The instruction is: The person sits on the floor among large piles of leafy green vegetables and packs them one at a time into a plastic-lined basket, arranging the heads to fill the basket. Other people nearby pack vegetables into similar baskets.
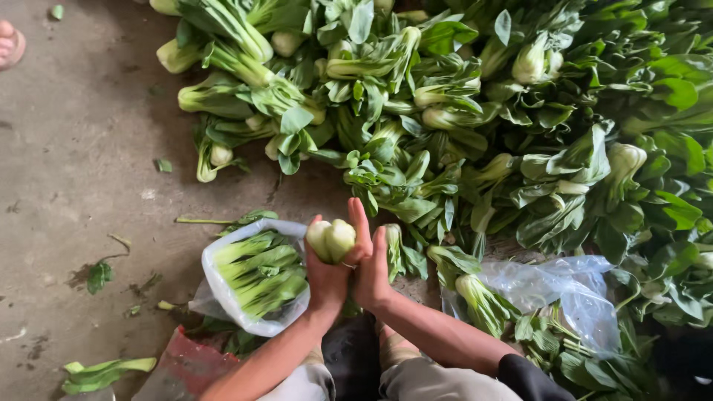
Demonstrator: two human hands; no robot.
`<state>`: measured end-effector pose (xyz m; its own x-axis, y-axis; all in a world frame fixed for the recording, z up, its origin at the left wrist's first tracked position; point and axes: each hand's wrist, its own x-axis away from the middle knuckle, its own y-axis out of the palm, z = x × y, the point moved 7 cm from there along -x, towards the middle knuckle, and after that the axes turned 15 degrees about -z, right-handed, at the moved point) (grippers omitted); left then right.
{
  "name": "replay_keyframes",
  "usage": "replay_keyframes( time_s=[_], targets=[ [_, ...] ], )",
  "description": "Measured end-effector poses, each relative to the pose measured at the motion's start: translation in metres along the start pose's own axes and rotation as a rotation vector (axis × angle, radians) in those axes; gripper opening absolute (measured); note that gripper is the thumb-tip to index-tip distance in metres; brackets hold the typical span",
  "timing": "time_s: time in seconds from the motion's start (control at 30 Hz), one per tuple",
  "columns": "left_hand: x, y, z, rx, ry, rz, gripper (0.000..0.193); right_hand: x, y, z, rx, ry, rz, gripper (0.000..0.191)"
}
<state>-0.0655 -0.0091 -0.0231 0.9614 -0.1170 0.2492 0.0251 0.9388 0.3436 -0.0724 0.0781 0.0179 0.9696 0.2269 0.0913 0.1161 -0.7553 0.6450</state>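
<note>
I am looking down at a pale green bok choy (332,239), held stem end up between both hands. My left hand (325,281) wraps around it from below. My right hand (371,267) presses against its right side, fingers pointing up. Its leaves are hidden inside my hands. Just left of my hands lies a clear plastic bag (213,276) packed with several bok choy (261,273), stems pointing left. A big heap of loose bok choy (475,111) covers the floor beyond and to the right.
A crumpled clear plastic bag (568,288) lies on the greens at the right. Torn leaves (99,273) are scattered on the grey concrete floor (82,134). Another person's foot (9,43) shows at the top left edge. A red object (186,362) sits under the packed bag.
</note>
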Motion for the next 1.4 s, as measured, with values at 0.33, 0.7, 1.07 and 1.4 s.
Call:
replay_keyframes(
  time_s=[0.33,0.7,1.07,1.4],
  targets=[
    [-0.012,-0.053,0.019,0.272,-0.175,-0.009,0.023,-0.077,-0.165,-0.132,1.499,-0.547,0.322,0.030],
    [0.016,-0.013,0.006,0.196,-0.228,-0.350,0.040,-0.103,-0.193,-0.178,2.197,0.156,0.451,0.051],
    [0.041,0.016,0.034,0.144,-0.084,-0.691,0.090,0.009,-0.091,-0.080,0.647,-0.139,0.008,0.045],
    [0.038,0.019,0.070,-0.398,0.102,-0.645,0.134,0.045,-0.058,0.062,-0.247,0.284,0.081,0.056]
  ],
)
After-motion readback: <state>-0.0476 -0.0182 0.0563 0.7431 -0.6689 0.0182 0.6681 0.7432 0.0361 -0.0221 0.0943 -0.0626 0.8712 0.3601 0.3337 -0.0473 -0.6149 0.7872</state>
